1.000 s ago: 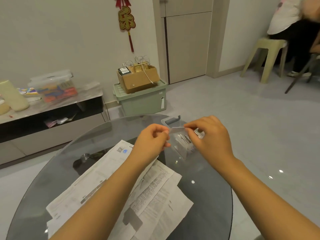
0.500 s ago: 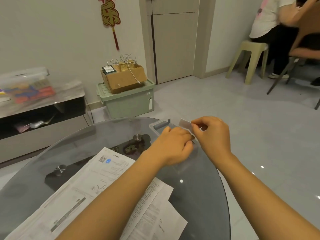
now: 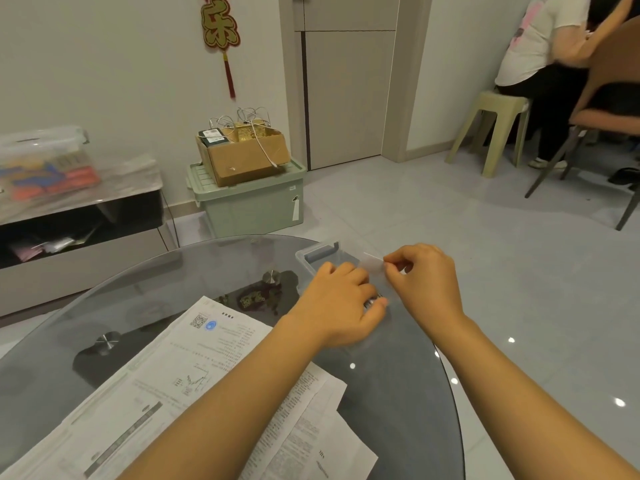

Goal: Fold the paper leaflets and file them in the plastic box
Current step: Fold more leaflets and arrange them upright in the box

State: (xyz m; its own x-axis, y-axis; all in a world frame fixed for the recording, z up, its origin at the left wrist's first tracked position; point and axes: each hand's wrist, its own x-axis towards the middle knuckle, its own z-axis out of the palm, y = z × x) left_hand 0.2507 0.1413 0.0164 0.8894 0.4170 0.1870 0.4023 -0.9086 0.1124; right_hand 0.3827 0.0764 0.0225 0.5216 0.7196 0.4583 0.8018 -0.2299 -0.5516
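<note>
Glossy smoked-glass table (image 3: 398, 393), matt printed paper leaflets (image 3: 194, 386), clear plastic box (image 3: 317, 252).

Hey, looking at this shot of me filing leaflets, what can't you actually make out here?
- Plastic box contents, head view: covered by the left hand.
- Folded leaflet pinched by the right hand: motion-blurred.
- Text on the unfolded leaflets: too small; arms cover part.

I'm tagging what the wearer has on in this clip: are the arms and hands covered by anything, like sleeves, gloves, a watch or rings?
Nothing shows. Both forearms are bare up to the frame edge, with no sleeve in view. The left hand and right hand wear no gloves, and no watch, bracelet or ring is visible.
</note>
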